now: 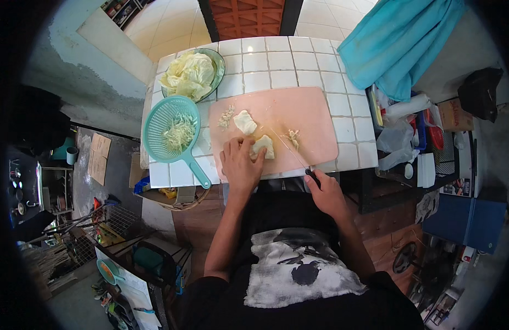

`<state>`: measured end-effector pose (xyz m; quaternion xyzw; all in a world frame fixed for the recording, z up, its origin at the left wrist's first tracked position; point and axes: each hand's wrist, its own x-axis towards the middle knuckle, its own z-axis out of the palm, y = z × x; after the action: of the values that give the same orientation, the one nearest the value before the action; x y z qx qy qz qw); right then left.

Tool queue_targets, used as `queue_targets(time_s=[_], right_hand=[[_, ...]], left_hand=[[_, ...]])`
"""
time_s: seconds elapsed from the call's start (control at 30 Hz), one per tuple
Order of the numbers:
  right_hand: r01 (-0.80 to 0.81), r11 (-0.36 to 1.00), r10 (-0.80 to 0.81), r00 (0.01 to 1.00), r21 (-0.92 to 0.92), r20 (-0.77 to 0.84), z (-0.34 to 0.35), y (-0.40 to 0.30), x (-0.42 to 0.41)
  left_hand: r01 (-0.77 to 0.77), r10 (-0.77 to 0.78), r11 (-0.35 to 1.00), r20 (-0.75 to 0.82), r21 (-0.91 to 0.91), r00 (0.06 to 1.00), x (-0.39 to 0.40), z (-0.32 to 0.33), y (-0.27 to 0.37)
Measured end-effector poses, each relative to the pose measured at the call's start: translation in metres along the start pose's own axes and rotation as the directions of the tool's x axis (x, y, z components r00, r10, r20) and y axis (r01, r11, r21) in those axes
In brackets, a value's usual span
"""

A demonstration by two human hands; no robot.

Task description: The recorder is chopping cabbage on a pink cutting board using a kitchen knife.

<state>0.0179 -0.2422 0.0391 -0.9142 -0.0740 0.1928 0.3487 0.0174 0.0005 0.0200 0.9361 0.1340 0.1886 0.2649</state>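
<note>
A pink cutting board [295,107] lies on the white tiled counter [254,62]. My left hand [241,161] rests on it, with thumb and fingertips on a pale, folded piece of food [264,147] that may be tofu or cabbage. A second pale piece [245,122] lies just beyond my fingers. My right hand [326,192] grips the black handle of a knife [289,149], whose thin blade slants up and left over the board. Small chopped bits [226,117] sit at the board's upper left, and another small heap [293,138] lies right of the blade.
Left of the board, a turquoise plastic strainer [149,132] holds pale shreds. Behind it stands a glass plate [219,68] of cabbage leaves [190,74]. A turquoise cloth [403,45] hangs over the back right corner. Plastic bags [396,138] and containers crowd the right side.
</note>
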Motion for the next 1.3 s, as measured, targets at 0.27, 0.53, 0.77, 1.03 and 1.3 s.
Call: queue_targets(time_s=[0.27,0.53,0.77,1.03,1.3], right_hand=[[0.018,0.997,-0.015,0.999,0.069,-0.041,-0.003,-0.004,0.001],[0.047,0.989,-0.034,0.995,0.139,-0.098,-0.007,-0.010,0.003],[0.045,0.988,-0.029,0.994,0.151,-0.107,-0.007,-0.007,0.005],[0.057,0.986,-0.046,0.996,0.155,-0.071,-0.004,-0.008,0.003],[0.056,0.986,-0.046,0.997,0.157,-0.065,-0.001,-0.006,0.002]], left_hand=[[-0.033,0.062,0.910,0.055,-0.414,0.997,0.015,0.005,-0.010],[-0.398,0.400,0.911,0.000,-0.105,0.916,0.006,-0.003,-0.006],[-0.324,0.349,0.904,0.045,-0.279,0.936,-0.019,-0.005,-0.007],[-0.262,0.288,0.925,0.057,-0.275,0.956,-0.015,-0.010,-0.028],[-0.088,0.094,0.993,0.074,-0.073,0.993,-0.016,-0.012,-0.011]])
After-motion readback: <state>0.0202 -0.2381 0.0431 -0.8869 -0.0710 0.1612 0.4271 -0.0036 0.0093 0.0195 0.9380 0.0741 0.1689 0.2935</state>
